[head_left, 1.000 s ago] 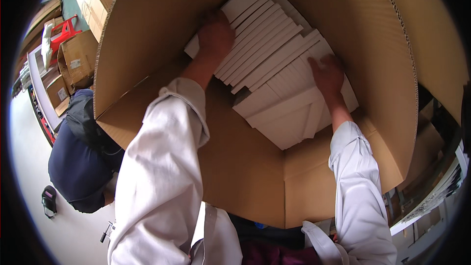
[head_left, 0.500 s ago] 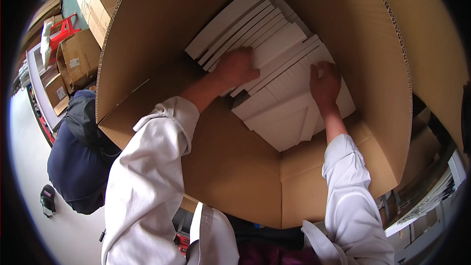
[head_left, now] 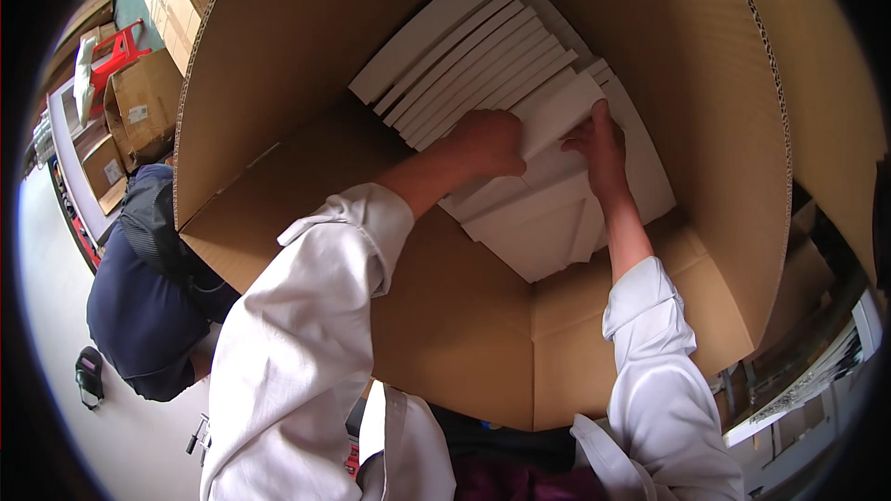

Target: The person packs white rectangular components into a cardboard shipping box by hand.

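Inside a large cardboard box (head_left: 445, 315), a row of thin white flat boxes (head_left: 464, 46) stands packed edge to edge at the far left. One more white flat box (head_left: 562, 109) slants between my two hands. My left hand (head_left: 484, 141) is closed around its left end, fingertips hidden behind it. At the other end, my right hand (head_left: 599, 148) grips it with the thumb up along the edge and the fingers curled. Below them, other white flat pieces (head_left: 548, 223) lie flatter against the box's near right part.
Tall cardboard walls (head_left: 650, 37) rise around my arms. At left, a person in dark clothing (head_left: 148, 297) bends low beside a dark shoe (head_left: 89, 378). Behind are a red plastic stool (head_left: 119, 48) and opened cartons (head_left: 144, 111). Shelving with white panels (head_left: 807, 380) stands at lower right.
My left hand has moved right along the row, toward my right hand. The right hand has shifted slightly left onto the slanted flat box. More upright edges now show at left.
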Motion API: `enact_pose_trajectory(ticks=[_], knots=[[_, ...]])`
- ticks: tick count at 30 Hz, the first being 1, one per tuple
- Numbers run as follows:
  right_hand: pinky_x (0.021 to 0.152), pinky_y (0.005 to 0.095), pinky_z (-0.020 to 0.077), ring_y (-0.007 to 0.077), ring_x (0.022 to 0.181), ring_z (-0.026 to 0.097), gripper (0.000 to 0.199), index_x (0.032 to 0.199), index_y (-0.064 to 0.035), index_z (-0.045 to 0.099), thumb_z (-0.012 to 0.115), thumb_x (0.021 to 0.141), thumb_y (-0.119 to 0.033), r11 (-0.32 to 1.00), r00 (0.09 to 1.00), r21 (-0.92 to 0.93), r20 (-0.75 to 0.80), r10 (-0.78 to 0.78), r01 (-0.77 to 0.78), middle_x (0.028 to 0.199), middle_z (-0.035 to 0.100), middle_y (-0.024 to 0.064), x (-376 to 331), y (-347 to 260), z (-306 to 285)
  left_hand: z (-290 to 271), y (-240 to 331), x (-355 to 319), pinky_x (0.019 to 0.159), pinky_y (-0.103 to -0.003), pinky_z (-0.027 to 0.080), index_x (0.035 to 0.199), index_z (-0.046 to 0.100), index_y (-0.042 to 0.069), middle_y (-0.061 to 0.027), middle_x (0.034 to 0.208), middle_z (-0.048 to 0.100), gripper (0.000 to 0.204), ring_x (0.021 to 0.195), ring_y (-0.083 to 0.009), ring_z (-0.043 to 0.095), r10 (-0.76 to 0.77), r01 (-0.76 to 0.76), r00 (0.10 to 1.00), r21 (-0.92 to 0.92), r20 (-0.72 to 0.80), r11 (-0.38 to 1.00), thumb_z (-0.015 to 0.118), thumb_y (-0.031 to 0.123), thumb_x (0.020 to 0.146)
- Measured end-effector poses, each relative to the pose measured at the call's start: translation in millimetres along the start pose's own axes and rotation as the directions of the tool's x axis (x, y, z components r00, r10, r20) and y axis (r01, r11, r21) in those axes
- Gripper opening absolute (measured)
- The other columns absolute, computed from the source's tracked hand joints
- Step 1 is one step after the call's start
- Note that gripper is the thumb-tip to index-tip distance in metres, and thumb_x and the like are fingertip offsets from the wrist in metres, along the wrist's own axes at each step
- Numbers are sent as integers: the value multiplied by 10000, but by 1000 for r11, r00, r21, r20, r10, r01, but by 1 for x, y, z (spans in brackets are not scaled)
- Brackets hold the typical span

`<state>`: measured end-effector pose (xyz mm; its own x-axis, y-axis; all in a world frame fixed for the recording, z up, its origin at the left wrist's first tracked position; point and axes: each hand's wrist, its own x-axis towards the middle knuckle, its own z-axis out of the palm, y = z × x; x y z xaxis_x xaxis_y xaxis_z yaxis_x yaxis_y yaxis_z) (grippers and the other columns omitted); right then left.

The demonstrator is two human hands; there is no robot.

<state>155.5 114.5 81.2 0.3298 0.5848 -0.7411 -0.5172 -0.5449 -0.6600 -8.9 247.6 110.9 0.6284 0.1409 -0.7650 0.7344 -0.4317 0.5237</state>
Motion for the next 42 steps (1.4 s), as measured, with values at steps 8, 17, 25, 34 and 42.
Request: enact_pose_trajectory(ticks=[8, 17, 25, 34, 42], knots=[[743, 415, 558, 305, 801, 720, 582, 1058, 31, 657, 733, 862, -512, 566, 915, -811, -330, -233, -149, 845, 726, 189, -13, 3, -46, 11, -25, 15, 771, -469, 559, 859, 689, 30, -204, 850, 701, 367, 836, -397, 687, -36, -32, 719, -84, -694, 996, 678, 397, 856], [848, 440, 523, 367, 980, 645, 340, 975, 2, 661, 725, 890, -321, 271, 786, -898, 121, -606, 347, 989, 668, 203, -8, -7, 4, 18, -176, -17, 788, -450, 564, 1009, 718, -52, -253, 1020, 724, 589, 932, -371, 725, -849, 544, 146, -676, -508, 497, 511, 498, 974], [791, 473, 516, 370, 887, 641, 309, 884, -22, 635, 726, 890, -318, 73, 844, -953, 224, -487, 295, 923, 649, 171, 64, 8, 27, 35, -229, -22, 928, -431, 496, 1327, 557, 80, -100, 1252, 595, 611, 1073, -280, 592, -809, -411, 524, -911, -266, 33, 698, 463, 873], [817, 481, 505, 395, 877, 628, 406, 860, 14, 604, 584, 972, -376, -110, 801, -940, 333, -498, 322, 889, 625, 229, 66, 7, 27, 30, -230, -11, 982, -490, 464, 1360, 514, 89, -123, 1309, 552, 611, 1144, -292, 552, -721, -424, 691, -838, -52, -345, 679, 446, 892], [846, 489, 494, 393, 918, 628, 425, 882, 10, 608, 568, 977, -402, -85, 844, -960, 275, -461, 267, 915, 630, 224, 65, 5, 28, 38, -217, -2, 987, -542, 477, 1356, 530, 88, -126, 1329, 554, 550, 1202, -318, 549, -746, -417, 666, -830, -1, -371, 576, 464, 957]])
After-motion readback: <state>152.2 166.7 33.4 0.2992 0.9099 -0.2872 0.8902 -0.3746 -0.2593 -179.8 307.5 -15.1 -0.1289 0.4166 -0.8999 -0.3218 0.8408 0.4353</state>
